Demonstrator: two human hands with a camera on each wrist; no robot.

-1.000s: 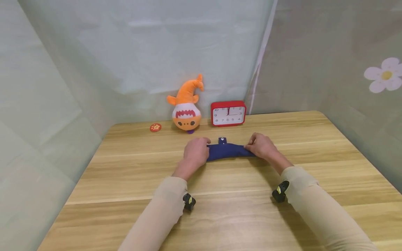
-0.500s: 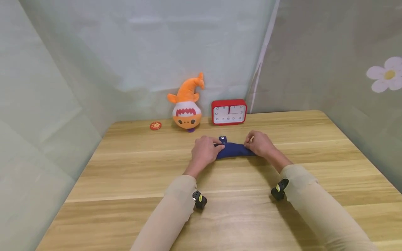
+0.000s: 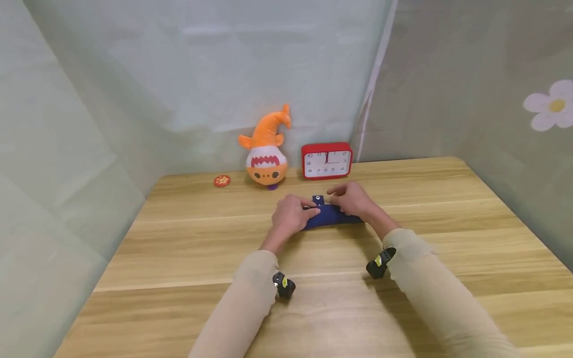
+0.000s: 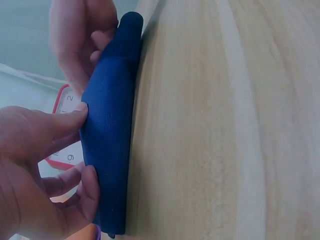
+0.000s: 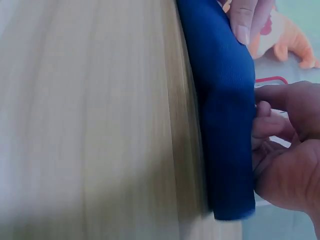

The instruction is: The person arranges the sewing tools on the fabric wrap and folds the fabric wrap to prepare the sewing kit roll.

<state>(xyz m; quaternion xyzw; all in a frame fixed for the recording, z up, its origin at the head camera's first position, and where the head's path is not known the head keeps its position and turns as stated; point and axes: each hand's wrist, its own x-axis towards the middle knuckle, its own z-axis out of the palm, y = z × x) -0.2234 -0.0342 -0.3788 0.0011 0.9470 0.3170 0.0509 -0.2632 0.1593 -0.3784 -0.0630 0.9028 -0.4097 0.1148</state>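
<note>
A navy blue rolled-up cloth [image 3: 329, 215] lies crosswise on the table, its dark tab with a metal snap [image 3: 318, 198] sticking out at the far side. In the head view my left hand [image 3: 288, 215] pinches the roll left of the tab, thumb on the near side. The left wrist view shows thumb and fingertips [image 4: 89, 185] against the roll's upper edge. Just right of the tab, my right hand [image 3: 353, 201] has its fingers bent at the roll's far edge. In the right wrist view the roll [image 5: 227, 140] partly hides those fingers, and I cannot tell whether they grip it.
Behind the roll stand a red-framed clock [image 3: 326, 161] and an orange and white shark plush [image 3: 266, 149] near the back wall. A small round red piece [image 3: 222, 181] lies left of the plush. The wooden table [image 3: 179, 258] ends at curtain-like walls.
My left hand slid right along the roll from its left end towards the tab, then stayed. My right hand left the right end and moved left, close to the tab.
</note>
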